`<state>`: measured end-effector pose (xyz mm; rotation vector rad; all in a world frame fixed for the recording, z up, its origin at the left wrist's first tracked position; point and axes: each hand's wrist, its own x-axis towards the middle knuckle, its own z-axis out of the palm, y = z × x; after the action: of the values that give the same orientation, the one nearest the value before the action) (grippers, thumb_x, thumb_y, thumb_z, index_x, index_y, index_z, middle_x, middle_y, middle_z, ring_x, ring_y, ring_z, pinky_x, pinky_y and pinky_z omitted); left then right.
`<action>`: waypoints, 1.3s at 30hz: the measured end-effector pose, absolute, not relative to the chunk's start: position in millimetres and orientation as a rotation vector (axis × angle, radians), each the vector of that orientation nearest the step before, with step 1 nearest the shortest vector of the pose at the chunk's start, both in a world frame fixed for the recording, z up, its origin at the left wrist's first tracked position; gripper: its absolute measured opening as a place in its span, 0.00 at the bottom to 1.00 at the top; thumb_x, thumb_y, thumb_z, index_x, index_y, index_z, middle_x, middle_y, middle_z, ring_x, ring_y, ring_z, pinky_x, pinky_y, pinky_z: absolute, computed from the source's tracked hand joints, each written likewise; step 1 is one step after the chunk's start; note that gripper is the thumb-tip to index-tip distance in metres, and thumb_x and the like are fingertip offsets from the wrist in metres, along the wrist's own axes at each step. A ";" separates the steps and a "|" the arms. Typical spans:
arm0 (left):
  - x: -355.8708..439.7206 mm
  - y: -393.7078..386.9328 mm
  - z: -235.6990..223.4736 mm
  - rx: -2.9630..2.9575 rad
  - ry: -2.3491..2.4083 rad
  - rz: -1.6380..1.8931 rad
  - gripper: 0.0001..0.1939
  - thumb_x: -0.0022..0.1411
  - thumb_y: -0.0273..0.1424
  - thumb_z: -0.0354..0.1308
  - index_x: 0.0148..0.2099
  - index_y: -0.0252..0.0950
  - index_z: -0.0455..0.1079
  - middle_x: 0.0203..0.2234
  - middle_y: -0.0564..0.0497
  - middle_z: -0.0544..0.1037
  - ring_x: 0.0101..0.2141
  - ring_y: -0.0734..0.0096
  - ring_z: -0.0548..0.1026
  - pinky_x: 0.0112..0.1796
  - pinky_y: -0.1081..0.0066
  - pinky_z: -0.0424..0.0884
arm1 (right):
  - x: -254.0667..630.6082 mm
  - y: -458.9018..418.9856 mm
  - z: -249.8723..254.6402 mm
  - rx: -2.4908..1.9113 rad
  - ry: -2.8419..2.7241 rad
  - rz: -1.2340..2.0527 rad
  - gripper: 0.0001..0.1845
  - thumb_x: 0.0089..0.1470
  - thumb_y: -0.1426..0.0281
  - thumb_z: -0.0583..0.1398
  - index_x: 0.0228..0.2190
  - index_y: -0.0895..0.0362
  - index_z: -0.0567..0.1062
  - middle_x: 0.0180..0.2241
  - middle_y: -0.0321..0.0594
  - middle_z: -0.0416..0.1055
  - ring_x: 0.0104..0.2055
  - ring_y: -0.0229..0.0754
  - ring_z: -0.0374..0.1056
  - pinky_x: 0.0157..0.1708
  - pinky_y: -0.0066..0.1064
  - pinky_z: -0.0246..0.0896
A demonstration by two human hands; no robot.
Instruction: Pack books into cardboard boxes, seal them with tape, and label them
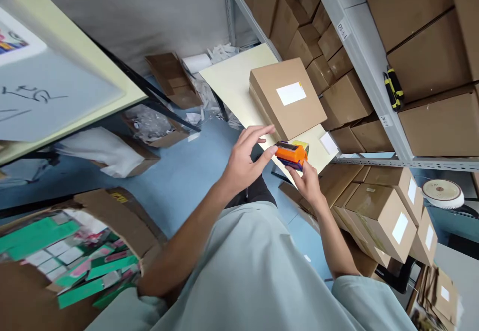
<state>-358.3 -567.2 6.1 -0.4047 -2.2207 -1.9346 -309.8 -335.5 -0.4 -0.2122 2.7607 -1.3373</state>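
My right hand (310, 184) is closed around the lower end of an orange and dark blue hand-held tool (292, 154), whose exact kind I cannot make out. My left hand (247, 159) is open, its fingers stretched out towards the carton and its thumb tip at the tool's left end. Just beyond the tool shows part of a small yellow-green item (301, 144). A closed cardboard carton (286, 101) with a white label lies on the cream table (228, 74) in front of me.
Shelves (359, 52) full of cartons rise at the right, with stacked labelled cartons (377, 214) below. At lower left stands an open box (123, 221) of green and white packets. Another table (123, 96) is at the left. Scraps and boxes litter the blue floor (179, 166).
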 end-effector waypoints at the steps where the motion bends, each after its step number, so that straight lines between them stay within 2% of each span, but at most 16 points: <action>1: -358.5 -569.7 11.5 -0.439 -2.249 -1.913 0.22 0.78 0.42 0.56 0.67 0.40 0.72 0.58 0.42 0.78 0.59 0.59 0.76 0.56 0.58 0.80 | -307.4 -332.5 2.0 -0.261 2.809 -1.264 0.15 0.70 0.55 0.64 0.51 0.51 0.79 0.46 0.47 0.83 0.47 0.54 0.81 0.51 0.45 0.76; 7: -350.2 -580.6 23.9 -0.680 -2.359 -1.827 0.16 0.78 0.41 0.57 0.58 0.41 0.79 0.52 0.45 0.83 0.56 0.58 0.78 0.61 0.53 0.75 | -297.1 -325.2 6.8 -0.459 2.931 -1.058 0.12 0.73 0.57 0.61 0.48 0.51 0.77 0.42 0.46 0.81 0.44 0.53 0.79 0.46 0.42 0.75; 12: -341.8 -586.4 20.2 -0.660 -2.348 -1.760 0.12 0.77 0.40 0.60 0.53 0.43 0.82 0.46 0.47 0.84 0.50 0.60 0.79 0.56 0.54 0.77 | -290.6 -320.5 4.5 -0.521 2.960 -0.950 0.10 0.73 0.59 0.60 0.44 0.51 0.76 0.39 0.45 0.79 0.40 0.52 0.76 0.43 0.42 0.73; 16: -337.6 -587.6 14.2 -0.696 -2.323 -1.724 0.12 0.78 0.40 0.59 0.49 0.44 0.83 0.42 0.48 0.85 0.47 0.61 0.80 0.52 0.55 0.78 | -286.3 -317.9 0.1 -0.535 2.945 -0.904 0.10 0.72 0.59 0.62 0.43 0.51 0.75 0.37 0.44 0.78 0.38 0.51 0.75 0.41 0.41 0.72; 22: -330.0 -583.3 6.3 -0.731 -2.327 -1.644 0.12 0.79 0.37 0.57 0.52 0.43 0.82 0.45 0.46 0.85 0.47 0.60 0.80 0.51 0.56 0.79 | -281.0 -321.6 -4.8 -0.553 2.919 -0.942 0.09 0.72 0.58 0.62 0.46 0.50 0.76 0.40 0.45 0.80 0.43 0.52 0.78 0.46 0.42 0.74; 25: -327.3 -580.8 4.1 -0.699 -2.311 -1.650 0.12 0.78 0.36 0.57 0.54 0.43 0.81 0.47 0.46 0.84 0.47 0.60 0.80 0.53 0.56 0.78 | -279.8 -321.9 -6.1 -0.558 2.912 -0.941 0.09 0.72 0.59 0.62 0.47 0.50 0.76 0.40 0.45 0.80 0.42 0.52 0.78 0.46 0.42 0.74; 29: -327.8 -579.7 2.8 -0.655 -2.360 -1.615 0.14 0.79 0.35 0.54 0.55 0.41 0.80 0.47 0.45 0.83 0.47 0.60 0.80 0.53 0.56 0.78 | -279.3 -320.3 -8.3 -0.545 2.909 -0.918 0.10 0.72 0.58 0.62 0.48 0.50 0.75 0.40 0.45 0.80 0.43 0.53 0.78 0.46 0.42 0.74; 34: -335.8 -583.0 1.5 -0.747 -2.386 -1.550 0.14 0.79 0.32 0.53 0.55 0.42 0.80 0.46 0.46 0.84 0.47 0.60 0.79 0.51 0.57 0.77 | -280.2 -316.7 -11.3 -0.535 2.886 -0.891 0.11 0.73 0.57 0.61 0.47 0.51 0.76 0.40 0.45 0.80 0.42 0.52 0.78 0.45 0.41 0.74; 39: -346.1 -586.0 -4.5 -0.874 -2.412 -1.443 0.13 0.79 0.33 0.53 0.50 0.45 0.81 0.43 0.48 0.84 0.45 0.60 0.79 0.46 0.59 0.77 | -280.8 -314.7 -10.1 -0.500 2.828 -0.871 0.14 0.73 0.56 0.60 0.49 0.52 0.76 0.40 0.45 0.80 0.42 0.52 0.78 0.44 0.41 0.75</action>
<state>-346.1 -586.0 -4.5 -0.8743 -2.4120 -1.4430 -280.8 -314.7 -10.1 -0.4997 2.8282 -0.8711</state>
